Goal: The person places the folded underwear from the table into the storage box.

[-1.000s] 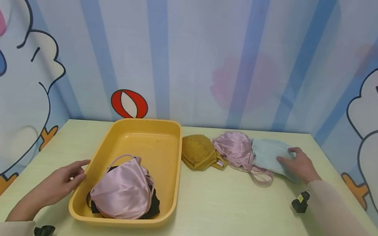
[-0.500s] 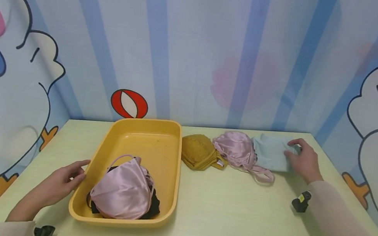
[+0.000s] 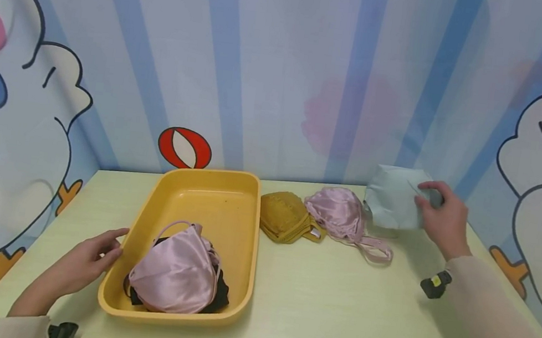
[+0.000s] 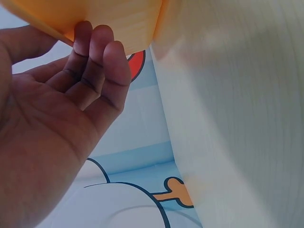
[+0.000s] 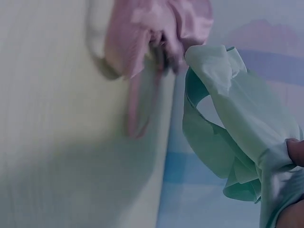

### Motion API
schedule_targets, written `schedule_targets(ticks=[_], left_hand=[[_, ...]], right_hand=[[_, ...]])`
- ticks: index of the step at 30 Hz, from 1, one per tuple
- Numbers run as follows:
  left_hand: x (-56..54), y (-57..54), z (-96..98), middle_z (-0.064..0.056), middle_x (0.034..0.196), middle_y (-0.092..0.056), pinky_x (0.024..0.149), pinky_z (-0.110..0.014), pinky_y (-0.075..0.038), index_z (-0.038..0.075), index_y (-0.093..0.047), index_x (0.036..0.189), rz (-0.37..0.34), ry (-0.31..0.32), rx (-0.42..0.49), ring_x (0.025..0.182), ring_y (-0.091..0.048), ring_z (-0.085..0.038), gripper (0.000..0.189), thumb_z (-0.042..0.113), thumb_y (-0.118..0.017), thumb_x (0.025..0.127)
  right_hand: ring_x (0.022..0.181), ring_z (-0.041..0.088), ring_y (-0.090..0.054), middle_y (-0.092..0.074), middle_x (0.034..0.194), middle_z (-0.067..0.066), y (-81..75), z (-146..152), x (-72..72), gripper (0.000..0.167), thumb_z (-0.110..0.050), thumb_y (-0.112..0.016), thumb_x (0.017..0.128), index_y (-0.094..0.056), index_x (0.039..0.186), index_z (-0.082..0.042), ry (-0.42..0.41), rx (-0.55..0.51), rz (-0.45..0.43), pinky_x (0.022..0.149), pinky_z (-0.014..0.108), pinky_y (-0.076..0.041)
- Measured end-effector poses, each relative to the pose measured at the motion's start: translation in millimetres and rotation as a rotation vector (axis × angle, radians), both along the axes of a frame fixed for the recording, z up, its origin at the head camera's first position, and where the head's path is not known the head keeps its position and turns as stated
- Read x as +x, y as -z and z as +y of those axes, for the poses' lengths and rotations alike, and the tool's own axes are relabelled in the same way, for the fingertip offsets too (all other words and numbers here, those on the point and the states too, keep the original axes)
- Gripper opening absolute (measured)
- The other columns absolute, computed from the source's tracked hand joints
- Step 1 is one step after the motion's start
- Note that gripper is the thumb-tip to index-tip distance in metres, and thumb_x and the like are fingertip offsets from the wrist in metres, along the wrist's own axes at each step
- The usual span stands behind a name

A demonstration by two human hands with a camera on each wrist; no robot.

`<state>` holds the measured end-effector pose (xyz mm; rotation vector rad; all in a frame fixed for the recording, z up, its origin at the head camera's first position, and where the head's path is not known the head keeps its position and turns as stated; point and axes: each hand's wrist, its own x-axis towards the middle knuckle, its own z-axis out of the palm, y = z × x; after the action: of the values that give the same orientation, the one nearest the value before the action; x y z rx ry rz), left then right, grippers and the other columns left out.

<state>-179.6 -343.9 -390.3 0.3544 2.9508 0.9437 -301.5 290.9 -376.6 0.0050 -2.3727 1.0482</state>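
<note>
My right hand (image 3: pixel 446 219) pinches a smooth mint-green undergarment (image 3: pixel 394 197) between thumb and fingers, raised above the table's far right. In the right wrist view the mint undergarment (image 5: pixel 237 109) hangs with a loop of fabric gaping. A pink satin bra (image 3: pixel 336 212) with a loose strap lies just left of it, beside a mustard bra (image 3: pixel 284 218). My left hand (image 3: pixel 79 264) touches the left side of a yellow plastic tray (image 3: pixel 217 202), its fingertips on the outer wall in the left wrist view. Inside lie another pink satin bra (image 3: pixel 176 275) and a black garment (image 3: pixel 222 295) under it.
The pale wooden table (image 3: pixel 324 314) meets a blue striped cartoon backdrop (image 3: pixel 291 82) at its far edge. The mustard bra lies against the tray's right side. A small black device (image 3: pixel 435 285) sits on the right wrist, another on the left.
My right hand has lifted the mint undergarment up off the table, beside the pink bra. The left hand and the tray stay as they were.
</note>
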Motion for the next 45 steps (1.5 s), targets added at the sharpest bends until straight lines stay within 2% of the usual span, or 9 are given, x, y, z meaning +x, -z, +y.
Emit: schedule_targets(ticks=[6,11,14,19,27,30,35,39,45], left_hand=[[-0.1,0.2,0.9,-0.004,0.083,-0.053,0.056,-0.026,-0.044,-0.01,-0.039,0.136,-0.014,-0.011,-0.004,0.068,-0.05,-0.015,0.043,0.005,-0.05,0.097],[0.3,0.0,2.0,-0.004,0.083,-0.053,0.057,-0.026,-0.044,-0.01,-0.038,0.136,-0.024,-0.018,-0.008,0.069,-0.05,-0.016,0.044,0.005,-0.05,0.097],[0.1,0.2,1.9,-0.004,0.083,-0.053,0.057,-0.026,-0.044,-0.01,-0.038,0.136,-0.018,-0.017,-0.008,0.069,-0.05,-0.016,0.043,0.005,-0.05,0.097],[-0.5,2.2,0.2,-0.004,0.084,-0.053,0.057,-0.026,-0.044,-0.01,-0.038,0.136,-0.011,-0.016,-0.006,0.069,-0.05,-0.016,0.043,0.006,-0.05,0.098],[-0.5,2.4,-0.8,-0.004,0.083,-0.053,0.056,-0.026,-0.044,-0.01,-0.038,0.136,0.002,-0.003,0.005,0.067,-0.049,-0.014,0.043,0.006,-0.05,0.098],[-0.9,3.0,-0.1,-0.003,0.083,-0.053,0.056,-0.026,-0.044,-0.01,-0.038,0.136,0.009,0.002,0.005,0.066,-0.049,-0.013,0.043,0.006,-0.049,0.098],[-1.2,4.1,-0.8,-0.004,0.085,-0.055,0.057,-0.026,-0.045,-0.01,-0.038,0.136,0.015,0.002,0.003,0.069,-0.051,-0.013,0.043,0.005,-0.049,0.098],[-1.1,3.8,-1.2,-0.004,0.087,-0.056,0.059,-0.026,-0.046,-0.01,-0.039,0.136,0.022,0.004,-0.006,0.071,-0.052,-0.014,0.043,0.005,-0.05,0.097],[-0.9,3.3,-2.4,-0.003,0.086,-0.056,0.058,-0.026,-0.046,-0.01,-0.04,0.135,0.027,0.001,-0.017,0.071,-0.052,-0.015,0.043,0.007,-0.051,0.098]], right_hand=[[0.101,0.029,-0.054,-0.06,0.117,0.015,-17.5,-21,4.6,0.02,-0.019,-0.062,0.092,-0.064,0.111,-0.012,-0.02,-0.001,0.094,0.076,0.043,-0.039],[0.103,0.024,-0.057,-0.064,0.111,0.008,-28.5,-39,9.0,0.018,-0.015,-0.067,0.089,-0.068,0.107,-0.012,-0.068,-0.01,0.193,0.078,0.034,-0.041],[0.108,0.024,-0.056,-0.064,0.111,0.007,-34.7,-51,12.3,0.019,-0.011,-0.068,0.088,-0.069,0.107,-0.01,-0.116,-0.019,0.238,0.084,0.038,-0.043],[0.106,0.025,-0.057,-0.063,0.111,0.007,-42.4,-71,18.0,0.019,-0.01,-0.067,0.089,-0.069,0.108,-0.01,-0.192,-0.013,0.279,0.082,0.046,-0.045],[0.097,0.02,-0.058,-0.064,0.103,0.004,-49.4,-103,24.7,0.023,0.0,-0.07,0.084,-0.07,0.105,-0.01,-0.293,-0.016,0.417,0.077,0.019,-0.04],[0.096,0.024,-0.058,-0.064,0.099,0.008,-56.1,-122,32.7,0.024,0.007,-0.07,0.081,-0.069,0.102,-0.004,-0.351,-0.025,0.457,0.08,0.021,-0.04],[0.097,0.03,-0.059,-0.063,0.097,0.016,-64.7,-163,45.3,0.025,0.015,-0.068,0.078,-0.066,0.099,0.004,-0.453,-0.034,0.468,0.085,0.035,-0.046],[0.1,0.025,-0.059,-0.064,0.1,0.01,-53.7,-189,32.6,0.026,0.011,-0.069,0.079,-0.068,0.102,-0.001,-0.521,-0.055,0.46,0.087,0.04,-0.046],[0.101,0.019,-0.058,-0.064,0.102,0.006,-36.1,-230,11.2,0.026,0.007,-0.068,0.082,-0.068,0.104,-0.005,-0.615,-0.081,0.436,0.091,0.033,-0.043]])
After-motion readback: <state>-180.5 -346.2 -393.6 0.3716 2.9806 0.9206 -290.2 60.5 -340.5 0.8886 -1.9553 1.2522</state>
